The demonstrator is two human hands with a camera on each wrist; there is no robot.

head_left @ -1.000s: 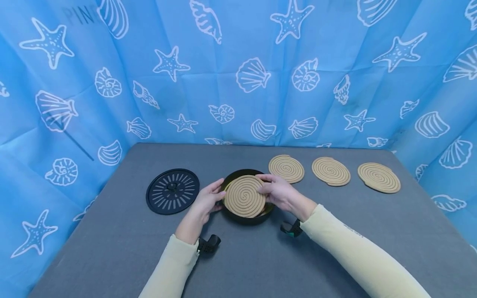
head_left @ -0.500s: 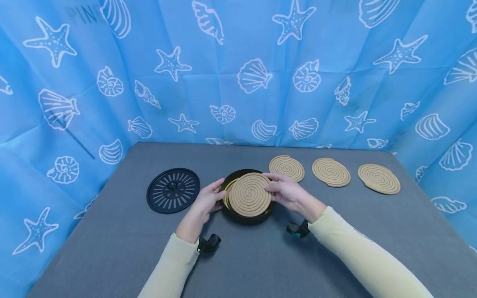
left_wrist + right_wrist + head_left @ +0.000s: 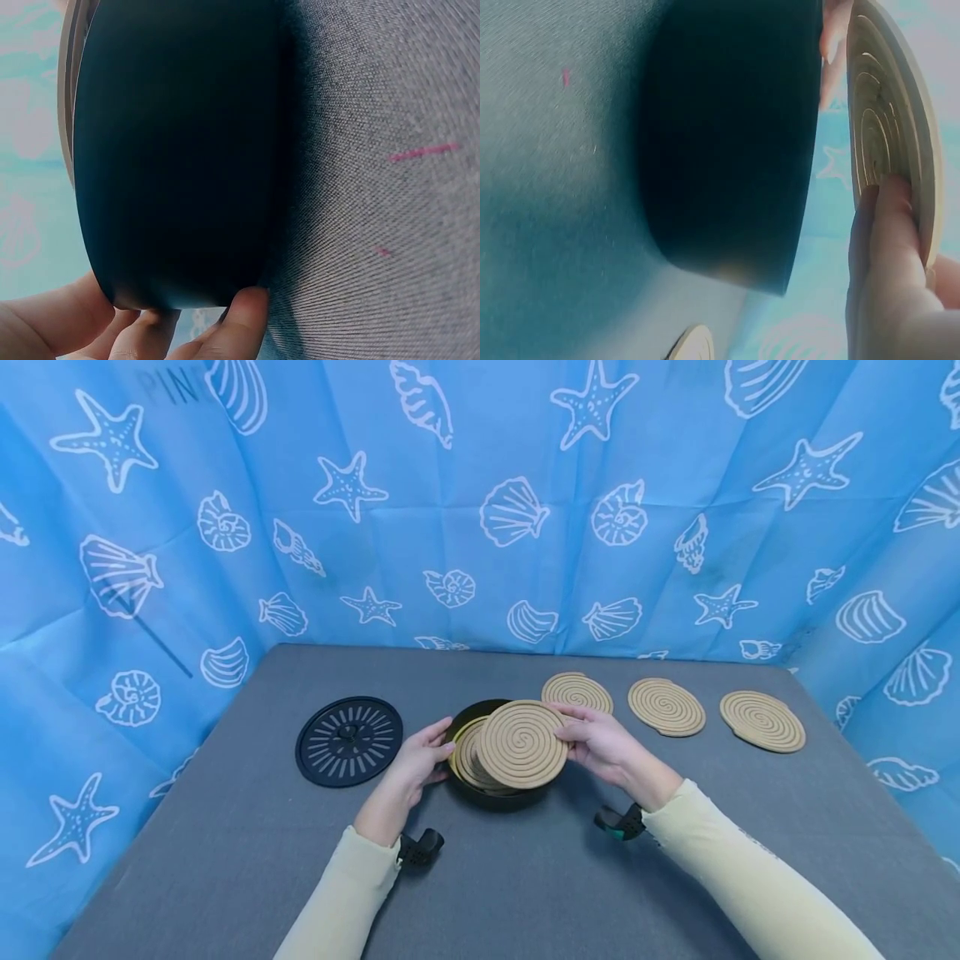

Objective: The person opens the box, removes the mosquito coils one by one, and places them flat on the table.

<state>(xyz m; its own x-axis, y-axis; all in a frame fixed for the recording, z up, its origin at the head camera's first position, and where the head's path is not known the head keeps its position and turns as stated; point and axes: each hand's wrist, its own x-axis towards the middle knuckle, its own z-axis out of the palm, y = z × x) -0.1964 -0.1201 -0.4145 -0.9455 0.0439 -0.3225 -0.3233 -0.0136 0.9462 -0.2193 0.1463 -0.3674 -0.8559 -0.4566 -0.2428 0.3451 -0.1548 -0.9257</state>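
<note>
A round black tin [image 3: 498, 802] stands mid-table with a yellowish inside. My left hand [image 3: 414, 764] grips its left side, thumb at the rim and fingers against the outer wall [image 3: 180, 157]. Inside the tin lie more tan spirals, the top mosquito coil [image 3: 468, 758] partly covered. Over the tin's right half, my right hand [image 3: 600, 747] pinches a tan mosquito coil [image 3: 521, 743] by its right edge, thumb on top and fingers underneath. In the right wrist view this coil [image 3: 892, 112] is raised above the tin's rim and looks thicker than one layer.
Three tan coils lie in a row at the back right: a near one [image 3: 577, 691], a middle one [image 3: 666, 707] and a far one [image 3: 762, 721]. Left of the tin is a black slotted lid [image 3: 349, 742]. A blue shell-patterned curtain [image 3: 480, 527] surrounds the grey tabletop [image 3: 480, 885].
My right hand has drawn the coil up and to the right, uncovering coils in the tin's left part. The left hand stays at the tin.
</note>
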